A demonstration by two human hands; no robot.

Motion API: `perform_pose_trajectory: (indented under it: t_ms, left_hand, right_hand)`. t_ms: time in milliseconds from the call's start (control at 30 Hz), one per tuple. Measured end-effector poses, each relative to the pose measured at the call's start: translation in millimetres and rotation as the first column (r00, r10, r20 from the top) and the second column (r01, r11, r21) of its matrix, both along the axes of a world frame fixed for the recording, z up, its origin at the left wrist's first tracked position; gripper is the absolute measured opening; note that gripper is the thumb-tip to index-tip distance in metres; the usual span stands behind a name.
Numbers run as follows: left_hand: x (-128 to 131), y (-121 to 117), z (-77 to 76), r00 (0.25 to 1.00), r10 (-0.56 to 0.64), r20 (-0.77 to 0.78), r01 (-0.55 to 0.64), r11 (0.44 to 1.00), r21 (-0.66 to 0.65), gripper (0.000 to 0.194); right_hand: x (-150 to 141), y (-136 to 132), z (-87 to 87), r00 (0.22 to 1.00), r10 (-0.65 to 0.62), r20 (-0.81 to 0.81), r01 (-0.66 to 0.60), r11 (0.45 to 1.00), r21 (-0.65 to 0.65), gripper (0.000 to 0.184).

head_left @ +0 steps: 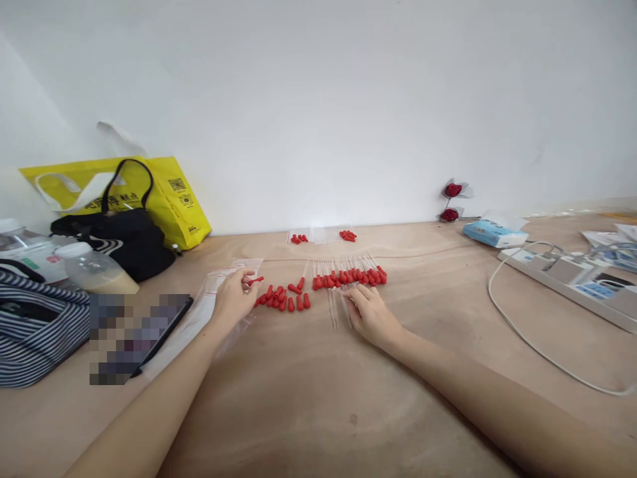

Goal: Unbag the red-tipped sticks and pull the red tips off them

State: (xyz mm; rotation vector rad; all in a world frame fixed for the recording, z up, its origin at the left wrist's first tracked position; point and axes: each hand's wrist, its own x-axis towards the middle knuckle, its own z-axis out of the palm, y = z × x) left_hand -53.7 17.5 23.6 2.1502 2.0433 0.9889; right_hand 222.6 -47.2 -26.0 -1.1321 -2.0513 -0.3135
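Note:
My left hand (233, 299) is closed with a red rubber dropper bulb (255, 281) pinched at the fingertips, above a plastic bag (204, 302). Several loose red bulbs (291, 305) lie on the table just right of it. My right hand (372, 317) rests low over the table, its fingers closed on a thin clear dropper tube (347, 311). Another bare tube (333, 313) lies just left of those fingers. Beyond my right hand, a row of droppers (351, 275) lies side by side, red bulbs towards me and clear tubes pointing away.
By the wall lies a clear bag (323, 234) with red bulbs at both ends. At left are a phone (164, 338), a striped bag (40, 332), a bottle (97, 265) and a yellow bag (184, 212). A tissue pack (492, 232) and corded power strip (572, 285) sit right.

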Motion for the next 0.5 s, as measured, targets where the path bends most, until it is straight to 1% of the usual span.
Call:
perform_pose_trajectory:
  t_ms: [67,133,233,333,433,500]
  left_hand:
    - [-3.1,1.1,-0.9,0.997,0.071,-0.013,-0.072,0.992,-0.104,0.025]
    - [-2.9,0.2,-2.0,0.995,0.101,-0.027,-0.104,0.979,-0.174,0.022]
    - [-1.0,-1.4,-2.6,0.998,0.064,-0.023,-0.067,0.967,-0.246,0.020]
    - [-0.2,-1.7,-1.4,0.998,0.029,-0.051,-0.041,0.964,-0.262,0.025]
    - [-0.6,-2.3,0.1,0.995,0.050,-0.088,-0.070,0.968,-0.240,0.030]
    - [0.5,-3.8,0.6,0.992,0.057,-0.111,-0.079,0.977,-0.201,0.030]
  right_hand:
    - [-2.5,2.4,-2.5,1.000,0.006,0.007,-0.006,1.000,-0.002,0.020]
    - [-4.0,4.1,-4.1,1.000,0.018,0.021,-0.018,1.000,-0.001,0.021]
    - [-5.7,4.5,-4.1,0.999,0.040,0.035,-0.039,0.999,-0.029,0.021]
    - [-8.0,2.4,-1.8,0.997,0.056,0.049,-0.052,0.995,-0.087,0.019]
    - [-10.2,-1.3,2.0,0.995,0.076,0.063,-0.066,0.986,-0.153,0.018]
    - [-11.0,-3.8,4.7,0.994,0.091,0.065,-0.077,0.979,-0.191,0.017]
